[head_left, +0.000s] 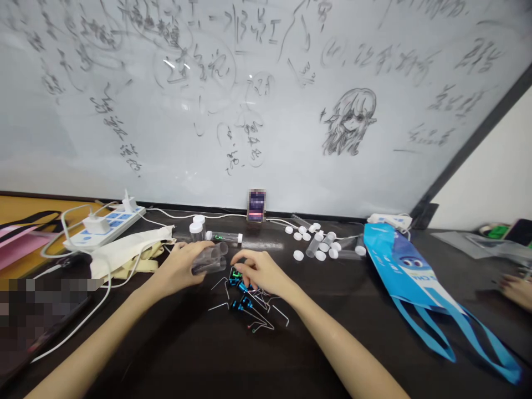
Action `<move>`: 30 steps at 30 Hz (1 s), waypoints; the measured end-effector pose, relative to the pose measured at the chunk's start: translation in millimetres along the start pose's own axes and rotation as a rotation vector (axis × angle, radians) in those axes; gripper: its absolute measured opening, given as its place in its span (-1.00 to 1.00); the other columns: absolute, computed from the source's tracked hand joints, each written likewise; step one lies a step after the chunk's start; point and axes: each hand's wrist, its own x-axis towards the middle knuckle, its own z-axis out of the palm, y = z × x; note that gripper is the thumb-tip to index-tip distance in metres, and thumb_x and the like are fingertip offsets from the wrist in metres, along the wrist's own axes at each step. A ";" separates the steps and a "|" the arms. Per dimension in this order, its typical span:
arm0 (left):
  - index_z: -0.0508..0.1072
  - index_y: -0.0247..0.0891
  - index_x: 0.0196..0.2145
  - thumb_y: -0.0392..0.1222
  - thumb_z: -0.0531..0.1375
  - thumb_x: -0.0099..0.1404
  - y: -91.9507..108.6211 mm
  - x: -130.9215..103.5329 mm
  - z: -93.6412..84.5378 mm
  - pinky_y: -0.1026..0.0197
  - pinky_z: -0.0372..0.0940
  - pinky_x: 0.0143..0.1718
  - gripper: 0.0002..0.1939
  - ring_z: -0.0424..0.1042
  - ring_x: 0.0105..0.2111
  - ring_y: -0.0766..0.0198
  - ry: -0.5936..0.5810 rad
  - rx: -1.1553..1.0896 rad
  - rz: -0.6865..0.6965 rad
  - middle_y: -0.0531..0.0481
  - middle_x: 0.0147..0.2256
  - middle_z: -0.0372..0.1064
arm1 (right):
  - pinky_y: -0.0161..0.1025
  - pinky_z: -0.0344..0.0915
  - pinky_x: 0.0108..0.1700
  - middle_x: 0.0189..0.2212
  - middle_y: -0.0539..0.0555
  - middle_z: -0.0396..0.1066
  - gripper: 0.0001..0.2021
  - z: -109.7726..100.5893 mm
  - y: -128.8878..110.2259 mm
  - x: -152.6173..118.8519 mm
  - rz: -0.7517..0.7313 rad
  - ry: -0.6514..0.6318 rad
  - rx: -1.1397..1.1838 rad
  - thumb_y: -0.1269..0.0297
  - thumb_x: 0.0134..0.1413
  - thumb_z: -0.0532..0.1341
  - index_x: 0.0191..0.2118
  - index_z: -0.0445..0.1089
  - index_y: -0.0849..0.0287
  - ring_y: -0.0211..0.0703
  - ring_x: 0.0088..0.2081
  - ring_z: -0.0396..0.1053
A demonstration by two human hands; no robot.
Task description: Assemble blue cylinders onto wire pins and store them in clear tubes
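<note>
My left hand (183, 267) is closed around several clear plastic tubes (211, 259), their open ends pointing right. My right hand (261, 271) is just right of those tubes, above a small pile of blue and black metal parts with bent wires (245, 302). Its fingers are curved and apart, and its lower fingertips are close to the parts; contact is hard to make out. A green piece (236, 274) shows beneath its fingertips. Behind both hands lies a capped clear tube (226, 237) with something green inside. Two white-capped containers (197, 229) stand behind my left hand.
White caps and loose tubes (319, 241) are scattered at the back right, near a blue bag (399, 266). A phone (256, 206) leans against the whiteboard (266, 111). Left are a power strip (103, 228), cables and a cream pouch (131, 252). Another person's hand (515, 289) is far right.
</note>
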 end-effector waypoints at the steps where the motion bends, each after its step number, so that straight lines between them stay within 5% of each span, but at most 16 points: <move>1: 0.15 -0.18 0.10 -0.30 0.17 0.12 1.7 -0.3 1.0 0.01 0.19 -0.02 -0.43 0.44 -0.05 0.05 0.004 -0.029 -0.006 -0.14 0.05 0.41 | -0.41 0.22 -0.52 -0.63 -0.13 0.40 -0.75 1.9 -5.0 -1.3 -0.022 -0.034 -0.001 0.28 0.25 0.13 -0.01 0.43 0.06 -0.36 -0.69 0.24; 8: 0.15 -0.15 0.11 -0.34 0.18 0.08 28.8 0.8 -2.6 0.06 0.16 0.01 -0.38 0.40 -0.01 0.09 -0.027 -0.104 0.071 -0.10 0.08 0.39 | -0.43 0.22 -0.53 -0.66 -0.18 0.40 -0.45 18.3 -7.6 -5.4 -0.081 -0.311 -0.088 0.37 0.19 0.18 0.28 0.15 -0.03 -0.38 -0.71 0.21; 12: 0.18 -0.18 0.11 -0.38 0.13 0.14 34.8 2.1 -3.4 0.01 0.09 0.04 -0.44 0.38 0.04 0.09 -0.042 -0.062 0.120 -0.15 0.07 0.40 | -0.46 0.18 -0.58 -0.60 -0.15 0.44 -0.45 25.9 -3.2 -5.0 0.004 -0.424 0.123 0.32 0.21 0.19 0.29 0.09 0.03 -0.40 -0.71 0.23; 17: 0.19 -0.20 0.10 -0.35 0.12 0.19 23.6 4.7 -8.6 -0.02 0.10 -0.01 -0.50 0.39 0.02 0.05 -0.031 0.048 0.121 -0.20 0.05 0.41 | -0.48 0.10 -0.65 -0.53 -0.01 0.50 -0.60 30.9 3.5 1.6 0.033 -0.338 0.435 0.22 0.21 0.18 0.14 0.30 0.19 -0.35 -0.65 0.40; 24: 0.36 -0.24 0.03 -0.60 0.11 0.03 7.5 2.3 -26.6 -0.11 0.16 -0.11 -0.40 0.44 -0.18 -0.08 -0.054 0.324 0.131 -0.22 -0.15 0.48 | -0.45 0.17 -0.59 -0.51 0.07 0.52 -0.85 12.5 37.2 19.4 -0.019 -0.012 0.356 0.29 0.11 0.20 -0.33 0.44 0.28 -0.26 -0.53 0.46; 30: 0.44 -0.15 -0.07 -0.57 0.07 0.23 17.5 8.8 -14.6 -0.14 0.16 -0.01 -0.57 0.43 -0.17 -0.03 -0.074 0.419 0.240 -0.18 -0.16 0.47 | -0.35 0.27 -0.44 -0.52 0.05 0.52 -0.87 14.2 55.1 24.2 -0.044 -0.014 0.220 0.36 0.08 0.23 -0.39 0.52 0.27 -0.19 -0.47 0.46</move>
